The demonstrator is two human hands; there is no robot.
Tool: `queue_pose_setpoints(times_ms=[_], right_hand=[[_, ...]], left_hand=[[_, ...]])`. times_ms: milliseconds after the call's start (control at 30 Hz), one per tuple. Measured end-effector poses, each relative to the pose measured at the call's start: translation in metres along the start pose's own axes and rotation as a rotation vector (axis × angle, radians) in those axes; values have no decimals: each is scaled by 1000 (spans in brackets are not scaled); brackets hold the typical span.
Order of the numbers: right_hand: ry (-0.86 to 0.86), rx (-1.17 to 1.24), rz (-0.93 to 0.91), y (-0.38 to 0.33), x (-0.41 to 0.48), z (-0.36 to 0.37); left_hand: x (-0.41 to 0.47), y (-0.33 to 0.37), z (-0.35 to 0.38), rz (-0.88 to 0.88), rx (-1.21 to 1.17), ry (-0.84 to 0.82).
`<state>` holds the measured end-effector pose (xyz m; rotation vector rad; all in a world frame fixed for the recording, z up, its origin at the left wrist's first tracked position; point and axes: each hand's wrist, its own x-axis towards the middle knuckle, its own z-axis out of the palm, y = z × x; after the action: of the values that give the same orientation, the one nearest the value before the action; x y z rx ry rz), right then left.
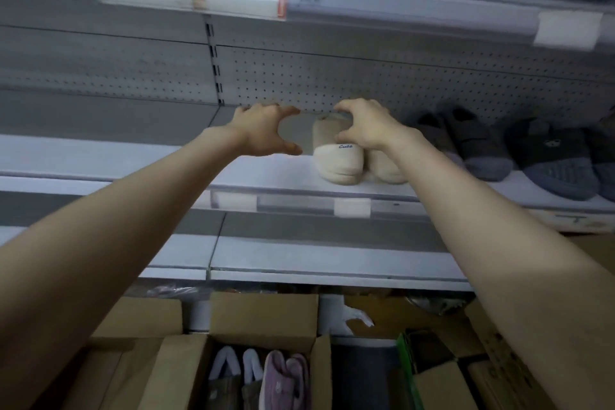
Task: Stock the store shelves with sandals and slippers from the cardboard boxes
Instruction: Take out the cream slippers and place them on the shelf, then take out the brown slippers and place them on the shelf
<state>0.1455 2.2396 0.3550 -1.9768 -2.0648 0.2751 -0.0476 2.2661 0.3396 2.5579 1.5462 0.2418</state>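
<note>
- Now the right hand (362, 125) is gripping the cream slippers (339, 163), placing them on the shelf (133, 156).
- The left hand (263, 130) is hovering open just left.
- Next, probably: letting go, then reaching into the near box (263, 313).

The pale shelf (149, 156) bears cream slippers (337, 165) just left of dark grey slippers (479, 150).
</note>
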Motion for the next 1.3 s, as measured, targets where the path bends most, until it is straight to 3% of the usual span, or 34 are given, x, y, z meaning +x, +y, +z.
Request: queue_pose_setpoints(times_ms=[300,567,1000,1300], right_hand=[[-74,7,73,-84,-55,84],[-233,28,108,-103,-80,190],[-536,136,224,-26,-126,456],[-634,86,272,34,-168,659]], left_hand=[[-98,-79,25,19,18,-72],[-143,-134,114,-6,-42,-232],[-196,-189,375,-185,-175,-544],[-241,-217,585,-333,-300,-745]])
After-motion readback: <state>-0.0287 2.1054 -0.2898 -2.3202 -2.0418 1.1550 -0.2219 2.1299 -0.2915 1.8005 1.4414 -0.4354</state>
